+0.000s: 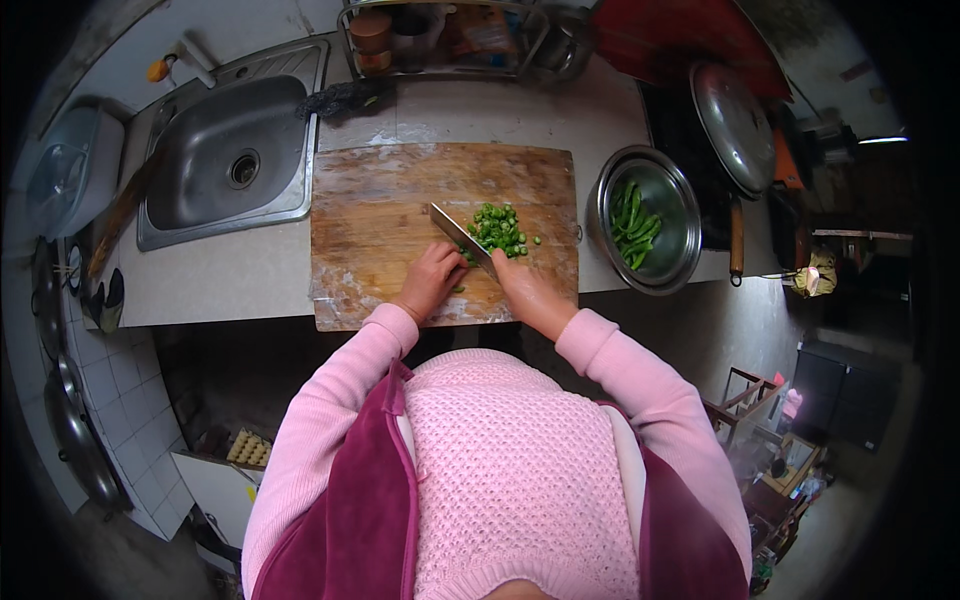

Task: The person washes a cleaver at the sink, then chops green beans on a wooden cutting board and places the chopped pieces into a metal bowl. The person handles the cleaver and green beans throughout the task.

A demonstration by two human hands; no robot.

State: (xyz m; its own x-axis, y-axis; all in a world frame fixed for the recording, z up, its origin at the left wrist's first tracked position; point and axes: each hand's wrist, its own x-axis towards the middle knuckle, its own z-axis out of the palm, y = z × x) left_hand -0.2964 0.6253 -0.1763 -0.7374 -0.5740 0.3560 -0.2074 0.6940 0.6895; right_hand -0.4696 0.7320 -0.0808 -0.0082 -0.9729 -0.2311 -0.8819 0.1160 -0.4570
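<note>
My right hand (531, 291) grips a cleaver (463, 234), its blade slanting up and left over the wooden cutting board (367, 180). Curled fingers of my left hand (433, 276) hold green chili peppers (468, 259) against the board, close beside the blade. Only small parts of these peppers show between the fingers and the cleaver. To the right of the blade lies a heap of chopped green pepper (496, 227), with a few pieces scattered at its edge. A small green piece (459, 289) shows just right of my left hand.
Right of the board, a metal bowl (681, 214) holds whole green peppers (634, 223). A steel sink (199, 161) lies to the left, near a dark crumpled plastic bag (341, 100). A metal lid (731, 127) and wooden handle (736, 238) are at the stove; a rack (442, 73) stands behind.
</note>
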